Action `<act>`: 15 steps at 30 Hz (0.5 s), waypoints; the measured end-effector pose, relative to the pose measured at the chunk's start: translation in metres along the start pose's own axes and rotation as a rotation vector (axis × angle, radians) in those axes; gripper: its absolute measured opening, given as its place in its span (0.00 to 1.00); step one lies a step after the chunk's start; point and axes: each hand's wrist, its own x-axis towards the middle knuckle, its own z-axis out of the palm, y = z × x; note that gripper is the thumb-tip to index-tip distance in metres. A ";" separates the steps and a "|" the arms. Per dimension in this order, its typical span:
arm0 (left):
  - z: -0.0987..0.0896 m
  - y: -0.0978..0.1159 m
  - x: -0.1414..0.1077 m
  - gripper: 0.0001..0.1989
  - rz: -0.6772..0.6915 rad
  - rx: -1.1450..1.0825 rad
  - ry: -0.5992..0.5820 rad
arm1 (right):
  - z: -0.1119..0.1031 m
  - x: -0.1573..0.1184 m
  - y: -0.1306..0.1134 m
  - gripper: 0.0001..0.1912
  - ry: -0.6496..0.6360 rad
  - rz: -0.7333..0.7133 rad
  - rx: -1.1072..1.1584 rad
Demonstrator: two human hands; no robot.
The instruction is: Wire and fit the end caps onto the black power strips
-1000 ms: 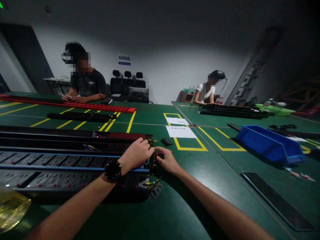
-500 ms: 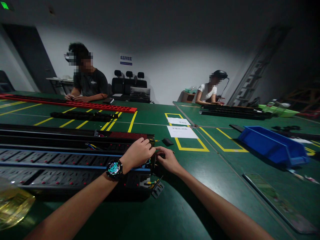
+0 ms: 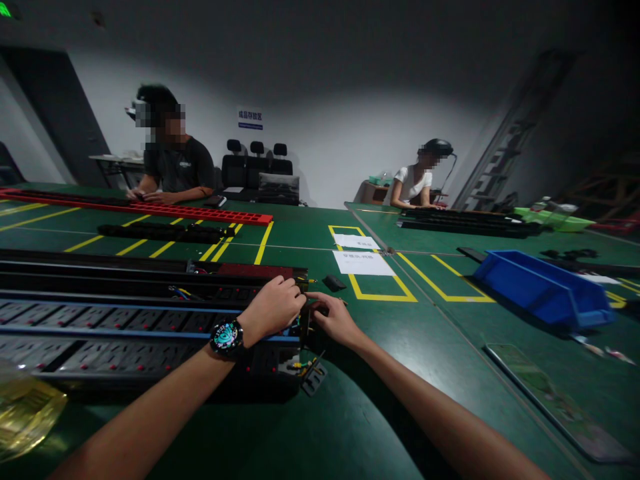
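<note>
Long black power strips (image 3: 165, 323) with rows of sockets and red dots lie side by side at the left. My left hand (image 3: 274, 305), wearing a round watch (image 3: 227, 337), is curled over the right end of one strip; its fingertips are hidden. Just off that end, my right hand (image 3: 333, 319) has its thumb and index finger closed together, close to the left fingertips. What either hand grips is too dark to make out. Below them, a dark end piece (image 3: 314, 377) hangs beside the nearest strip's open end, with coloured wires (image 3: 299, 365) showing.
A small black part (image 3: 334, 283) and white papers (image 3: 364, 263) lie beyond my hands. To the right are a blue bin (image 3: 543, 287) and a phone (image 3: 555, 403). A yellowish clear container (image 3: 30, 413) stands near left. Two people work across the green table (image 3: 295, 243), one by a red rail (image 3: 215, 212).
Both hands stay at the strip's end, with only a very slight shift. The whole view has moved a little; nothing has visibly been let go or picked up.
</note>
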 end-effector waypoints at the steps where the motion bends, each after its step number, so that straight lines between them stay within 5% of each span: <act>1: 0.001 0.000 0.000 0.04 -0.002 -0.016 0.004 | 0.000 0.000 0.000 0.27 0.000 -0.006 -0.016; 15: 0.003 -0.005 -0.001 0.05 -0.070 -0.106 -0.022 | 0.001 0.002 0.007 0.33 -0.020 -0.028 0.020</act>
